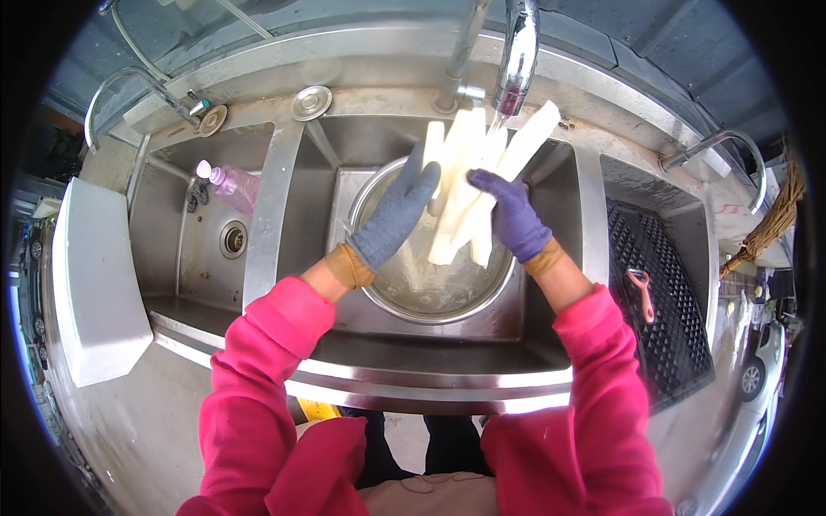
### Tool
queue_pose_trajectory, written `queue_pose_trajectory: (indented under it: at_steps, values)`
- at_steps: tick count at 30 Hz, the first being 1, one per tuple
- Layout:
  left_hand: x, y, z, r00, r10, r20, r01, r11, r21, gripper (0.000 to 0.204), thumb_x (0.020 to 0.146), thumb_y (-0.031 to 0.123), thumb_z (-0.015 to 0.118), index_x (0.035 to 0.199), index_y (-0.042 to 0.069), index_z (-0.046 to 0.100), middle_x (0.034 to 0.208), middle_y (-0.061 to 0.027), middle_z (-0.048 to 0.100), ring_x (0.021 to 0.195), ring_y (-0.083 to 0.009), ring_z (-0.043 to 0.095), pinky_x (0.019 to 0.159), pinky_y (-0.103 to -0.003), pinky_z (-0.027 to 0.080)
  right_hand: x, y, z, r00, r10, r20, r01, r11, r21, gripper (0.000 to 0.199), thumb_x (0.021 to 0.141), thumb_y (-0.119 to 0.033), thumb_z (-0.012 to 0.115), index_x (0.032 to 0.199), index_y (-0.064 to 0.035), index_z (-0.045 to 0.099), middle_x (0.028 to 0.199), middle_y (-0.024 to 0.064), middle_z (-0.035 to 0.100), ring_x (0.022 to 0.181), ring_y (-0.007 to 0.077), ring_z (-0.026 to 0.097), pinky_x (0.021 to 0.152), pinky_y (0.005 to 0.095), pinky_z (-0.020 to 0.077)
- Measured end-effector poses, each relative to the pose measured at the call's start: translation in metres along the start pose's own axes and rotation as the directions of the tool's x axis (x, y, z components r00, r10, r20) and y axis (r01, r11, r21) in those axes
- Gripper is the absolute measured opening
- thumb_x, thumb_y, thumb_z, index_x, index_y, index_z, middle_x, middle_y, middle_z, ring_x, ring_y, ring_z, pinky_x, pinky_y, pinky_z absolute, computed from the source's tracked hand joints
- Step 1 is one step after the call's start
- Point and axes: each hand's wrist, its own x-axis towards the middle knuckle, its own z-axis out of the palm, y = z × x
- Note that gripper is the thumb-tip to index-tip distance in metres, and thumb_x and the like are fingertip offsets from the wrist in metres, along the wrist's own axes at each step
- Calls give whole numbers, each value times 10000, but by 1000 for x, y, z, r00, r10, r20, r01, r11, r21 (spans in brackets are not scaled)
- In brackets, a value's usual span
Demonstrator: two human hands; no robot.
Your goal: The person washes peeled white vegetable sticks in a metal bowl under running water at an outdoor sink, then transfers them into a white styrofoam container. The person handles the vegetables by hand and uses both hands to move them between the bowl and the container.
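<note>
Steel sink below, right hand pinches white sticks; left hand touches, grip unclear.

right fingers, frame centre: partly behind white sticks | left fingers: tips unclear | basin floor: lost under cloudy water | faucet: cut, top edge | pink sleeves: cut, lower edge | car, far right: cut by dark rim | dark clump, frame left: too small to tell

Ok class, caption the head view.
Blue-gloved left hand and purple-gloved right hand hold white sticks over a round metal basin.
</note>
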Motion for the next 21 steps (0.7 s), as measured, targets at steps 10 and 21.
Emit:
queue_pose_trajectory:
  at_steps: [10,21]
  values:
    - [-31,-55,-17,957,-272,-97,284,947,147,827,965,496,544,1525,-9,206,1486,-269,389,1350,-326,437,1093,-336,359,-19,-5,28,993,105,54,-82,942,-325,669,769,-172,821,1333,-15,497,1198,78,588,1098,172,569,947,332,479]
    - [-71,-52,-35,957,-243,-156,286,868,405,677,959,417,588,1453,-2,390,1318,-246,561,1193,-307,576,997,-345,462,-38,14,11,976,-167,136,213,653,-727,691,717,-213,797,1313,-30,500,1173,191,599,1097,336,598,941,408,479]
